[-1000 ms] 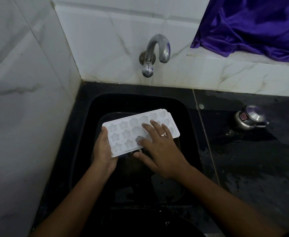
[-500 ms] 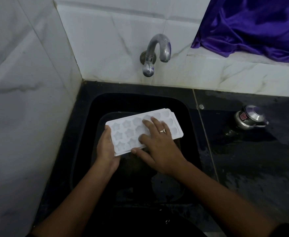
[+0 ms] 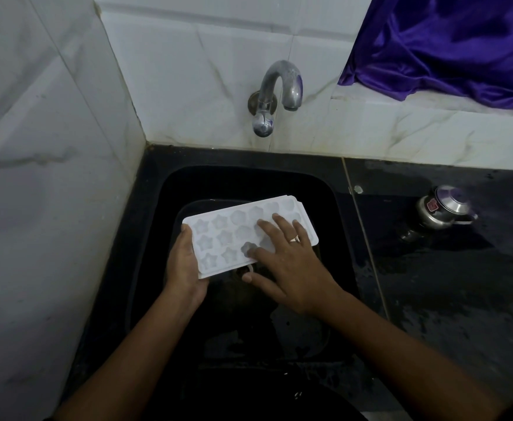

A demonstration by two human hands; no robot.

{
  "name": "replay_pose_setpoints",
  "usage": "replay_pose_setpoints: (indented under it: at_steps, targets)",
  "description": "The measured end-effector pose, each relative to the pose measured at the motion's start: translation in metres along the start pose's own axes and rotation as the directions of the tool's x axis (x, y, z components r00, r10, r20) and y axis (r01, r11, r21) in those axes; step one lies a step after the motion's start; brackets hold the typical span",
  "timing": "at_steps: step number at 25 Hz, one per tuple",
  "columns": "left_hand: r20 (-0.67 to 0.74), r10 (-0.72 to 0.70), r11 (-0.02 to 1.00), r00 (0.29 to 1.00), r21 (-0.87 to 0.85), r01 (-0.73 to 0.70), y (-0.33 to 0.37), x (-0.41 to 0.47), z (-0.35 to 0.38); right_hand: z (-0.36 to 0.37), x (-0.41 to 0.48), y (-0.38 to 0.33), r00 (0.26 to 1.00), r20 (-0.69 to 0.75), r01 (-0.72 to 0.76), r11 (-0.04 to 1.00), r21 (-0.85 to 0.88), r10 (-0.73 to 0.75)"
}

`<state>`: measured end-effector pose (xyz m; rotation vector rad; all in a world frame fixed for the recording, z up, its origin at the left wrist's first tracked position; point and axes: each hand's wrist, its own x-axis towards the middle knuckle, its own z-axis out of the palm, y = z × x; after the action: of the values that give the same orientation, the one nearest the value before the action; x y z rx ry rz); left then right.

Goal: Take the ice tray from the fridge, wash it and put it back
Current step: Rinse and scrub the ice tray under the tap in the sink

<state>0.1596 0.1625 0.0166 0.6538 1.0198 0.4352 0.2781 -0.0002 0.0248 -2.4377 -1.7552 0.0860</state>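
Note:
A white ice tray [image 3: 224, 235] with star-shaped and round cells is held above the black sink [image 3: 340, 208], tilted a little with its right end farther away. My left hand [image 3: 185, 265] grips the tray's near-left end from below and the side. My right hand [image 3: 288, 262] lies flat on the tray's right half, fingers spread over the cells, with a ring on one finger. The tray's right part is partly hidden under that hand. No water is visible at the metal tap [image 3: 275, 95].
White marble-look tiled walls close in on the left and behind the sink. A wet black counter [image 3: 462, 284] extends to the right and carries a small metal lidded pot [image 3: 442, 211]. Purple cloth [image 3: 449, 44] hangs over the ledge at the top right.
The tray has stayed over the sink in my left hand. My right hand's fingers have slid a little across the cells, toward the left and back.

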Motion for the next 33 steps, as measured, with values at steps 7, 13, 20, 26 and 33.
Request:
replay_pose_setpoints:
  at_steps: [7, 13, 20, 26, 33]
  targets:
    - [0.004, -0.01, 1.0, 1.0, -0.006, 0.01, -0.003, -0.003, 0.004, 0.002, 0.002, -0.009, 0.999, -0.012, -0.031, 0.999, 0.032, 0.032]
    - [0.012, -0.021, 1.0, 1.0, -0.012, 0.021, -0.006, -0.004, 0.006, -0.003, 0.008, -0.008, 0.995, -0.033, -0.086, 0.992, 0.087, 0.09]
    - [0.007, -0.019, 1.0, 1.0, -0.02, 0.019, -0.005, -0.001, 0.002, -0.006, 0.005, -0.001, 0.997, -0.037, -0.069, 0.995, 0.07, 0.072]
    - [-0.001, -0.006, 1.0, 1.0, -0.024, 0.006, -0.002, 0.001, 0.0, -0.003, -0.001, 0.0, 0.999, -0.04, -0.019, 0.999, 0.04, 0.02]
    - [0.0, -0.013, 0.999, 1.0, -0.046, 0.013, -0.002, 0.006, 0.001, -0.001, 0.003, -0.007, 0.999, -0.019, -0.03, 0.999, 0.029, 0.03]
